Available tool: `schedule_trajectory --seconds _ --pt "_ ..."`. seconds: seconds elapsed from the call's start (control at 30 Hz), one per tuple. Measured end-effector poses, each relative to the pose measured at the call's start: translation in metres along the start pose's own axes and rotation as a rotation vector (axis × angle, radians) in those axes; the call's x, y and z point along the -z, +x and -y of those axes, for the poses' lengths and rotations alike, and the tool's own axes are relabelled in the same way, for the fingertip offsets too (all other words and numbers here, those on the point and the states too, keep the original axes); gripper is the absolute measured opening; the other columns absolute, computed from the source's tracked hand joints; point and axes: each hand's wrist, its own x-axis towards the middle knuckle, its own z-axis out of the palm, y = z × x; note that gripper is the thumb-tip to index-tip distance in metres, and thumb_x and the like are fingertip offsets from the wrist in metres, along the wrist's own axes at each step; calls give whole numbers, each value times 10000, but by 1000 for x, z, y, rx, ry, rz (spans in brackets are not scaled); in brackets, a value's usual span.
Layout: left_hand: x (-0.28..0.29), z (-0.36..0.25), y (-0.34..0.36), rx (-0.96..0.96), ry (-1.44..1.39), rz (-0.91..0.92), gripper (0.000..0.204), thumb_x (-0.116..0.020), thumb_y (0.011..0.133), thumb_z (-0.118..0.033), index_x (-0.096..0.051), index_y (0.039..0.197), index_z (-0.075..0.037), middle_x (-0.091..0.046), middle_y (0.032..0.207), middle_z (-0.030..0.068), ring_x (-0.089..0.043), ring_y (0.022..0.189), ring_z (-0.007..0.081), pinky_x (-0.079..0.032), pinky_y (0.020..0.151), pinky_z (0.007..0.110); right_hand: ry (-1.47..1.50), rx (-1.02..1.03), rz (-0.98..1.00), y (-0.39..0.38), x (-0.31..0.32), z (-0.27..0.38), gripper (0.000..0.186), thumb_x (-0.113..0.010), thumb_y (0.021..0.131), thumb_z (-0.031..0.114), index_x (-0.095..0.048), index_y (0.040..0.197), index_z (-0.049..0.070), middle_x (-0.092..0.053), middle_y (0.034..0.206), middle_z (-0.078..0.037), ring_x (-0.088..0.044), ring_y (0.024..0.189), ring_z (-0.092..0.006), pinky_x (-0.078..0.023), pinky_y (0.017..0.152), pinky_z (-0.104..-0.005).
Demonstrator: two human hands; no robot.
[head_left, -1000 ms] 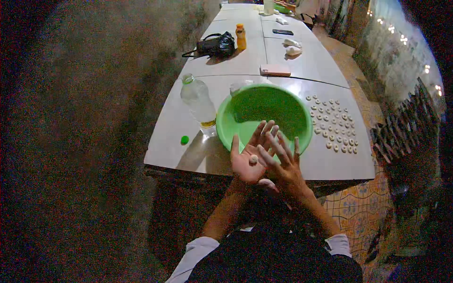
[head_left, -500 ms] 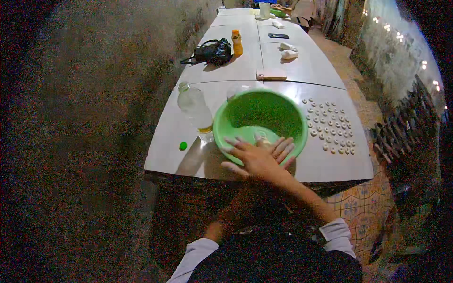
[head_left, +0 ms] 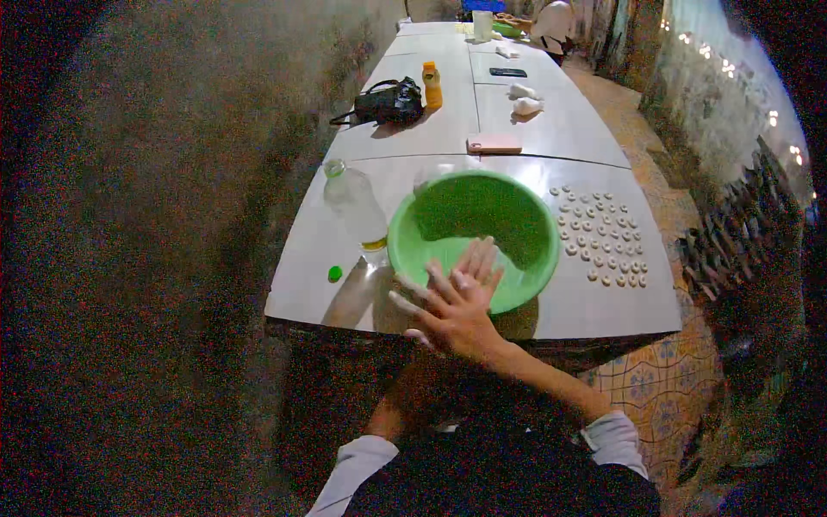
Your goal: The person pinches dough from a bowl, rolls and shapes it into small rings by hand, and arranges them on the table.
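Observation:
My right hand (head_left: 452, 310) lies crosswise over my left hand (head_left: 478, 258), palms together, both with fingers stretched out; the space between the palms is hidden. They are at the near rim of a large green basin (head_left: 540, 224). To its left stands a clear plastic bottle (head_left: 349, 202) with some yellow near its base, beside a loose green cap (head_left: 334, 273). Right of the basin, several small pale ring-shaped pieces (head_left: 607, 233) lie spread in rows on the white tabletop (head_left: 301, 293).
Farther along lie a pink phone (head_left: 494, 144), white bundles (head_left: 527, 106), a dark phone (head_left: 508, 72) and a black bag (head_left: 388, 103), beside an orange bottle (head_left: 432, 86). At the far end are a person (head_left: 554, 26), a pitcher and a blue crate.
A second ago my left palm was up with a small pale ball on it. My right hand has since come across over it, hiding the ball, and both have shifted slightly.

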Motion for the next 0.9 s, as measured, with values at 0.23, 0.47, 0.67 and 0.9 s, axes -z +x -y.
schedule_trajectory --seconds 0.23,0.47,0.67,0.9 --pt "0 -20 4 303 -29 -361 706 -289 910 -515 -148 1402 -29 -143 1451 208 -153 1349 297 -200 1064 438 87 -115 422 10 15 -39 416 -439 889 335 -497 1246 129 -386 1355 -128 -290 1299 -272 -99 1050 -560" --pt "-27 0 4 455 -726 160 674 -281 923 -472 -136 1396 -15 -143 1454 184 -176 1342 259 -130 1091 428 186 -247 180 25 8 -52 426 -448 882 369 -507 1213 106 -475 1284 -143 -401 1213 -342 -127 1025 -589" --pt "136 45 -9 269 -607 -416 552 -353 959 -325 -143 1415 -95 -95 1472 115 -78 1364 289 -82 1118 401 181 -27 225 13 17 4 621 -418 857 488 -376 1316 71 -326 1391 -135 -251 1309 -332 -21 992 -666" --pt "-61 -48 20 324 -429 -430 545 -176 960 -374 -306 1348 -15 -321 1405 117 -279 1311 263 -236 1078 409 242 -167 118 -11 57 -47 640 -562 807 432 -344 1351 176 -263 1427 -126 -225 1316 -355 -97 1056 -553"
